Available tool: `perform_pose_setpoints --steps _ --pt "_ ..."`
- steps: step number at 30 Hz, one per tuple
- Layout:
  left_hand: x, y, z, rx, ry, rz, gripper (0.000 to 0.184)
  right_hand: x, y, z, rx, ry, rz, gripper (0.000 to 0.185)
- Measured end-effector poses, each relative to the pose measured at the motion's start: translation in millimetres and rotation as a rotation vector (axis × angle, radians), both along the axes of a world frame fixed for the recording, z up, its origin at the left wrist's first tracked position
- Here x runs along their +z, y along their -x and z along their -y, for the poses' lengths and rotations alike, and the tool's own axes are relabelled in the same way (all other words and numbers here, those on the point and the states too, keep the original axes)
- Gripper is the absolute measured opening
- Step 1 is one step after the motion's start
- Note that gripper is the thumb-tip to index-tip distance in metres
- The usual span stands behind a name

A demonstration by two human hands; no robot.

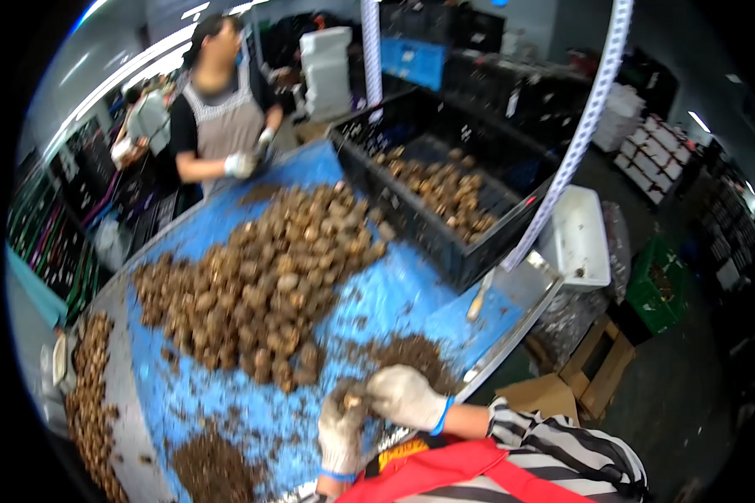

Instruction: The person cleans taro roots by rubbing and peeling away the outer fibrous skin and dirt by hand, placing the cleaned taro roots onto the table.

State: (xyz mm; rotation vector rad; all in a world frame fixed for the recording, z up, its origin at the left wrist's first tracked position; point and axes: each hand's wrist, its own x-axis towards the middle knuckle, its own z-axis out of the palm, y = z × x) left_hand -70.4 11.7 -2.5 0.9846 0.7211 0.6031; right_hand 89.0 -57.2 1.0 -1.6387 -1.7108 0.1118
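Both my hands wear whitish gloves with blue cuffs and meet at the near edge of the blue-covered table. My left hand has its soiled fingers closed around a small brown mushroom-like piece. Against it, from the right, my right hand is closed; whatever its fingers grip is hidden. Beyond my hands lies a large pile of round brown mushroom-like pieces. Dark crumbly debris is heaped just past my right hand, with another debris heap to the left.
A black crate partly filled with brown pieces stands on the table's far right. Near it lies a light-handled tool. A co-worker stands across the table. White tub, green crate and cardboard box are at right.
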Motion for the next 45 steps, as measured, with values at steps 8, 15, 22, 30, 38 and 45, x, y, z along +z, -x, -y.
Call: perform_pose_setpoints --steps 8,15,22,30,38,45 --pt "-24.9 4.7 -2.7 0.038 -0.208 -0.023 0.059 -7.8 12.3 -11.1 -0.071 0.217 -0.142 0.018" --pt "10.9 5.8 3.8 0.039 0.015 0.232 0.044 -12.9 0.4 -15.2 -0.036 0.224 -0.223 0.020" --pt "-14.6 2.3 -11.8 -0.062 0.057 0.171 0.060 -11.3 12.9 -10.1 -0.145 -0.026 -0.060 0.017" --pt "-9.0 11.2 -24.9 -0.085 0.440 0.668 0.080 11.9 -21.0 -11.3 -0.206 0.158 -0.289 0.020" --pt "-12.2 12.1 -24.6 -0.090 0.451 0.748 0.091 41.2 5.3 -11.0 -0.074 0.117 -0.190 0.026" --pt "-20.6 13.0 -20.9 -0.117 0.252 0.556 0.080 19.7 1.5 -26.8 -0.170 0.178 -0.054 0.008"
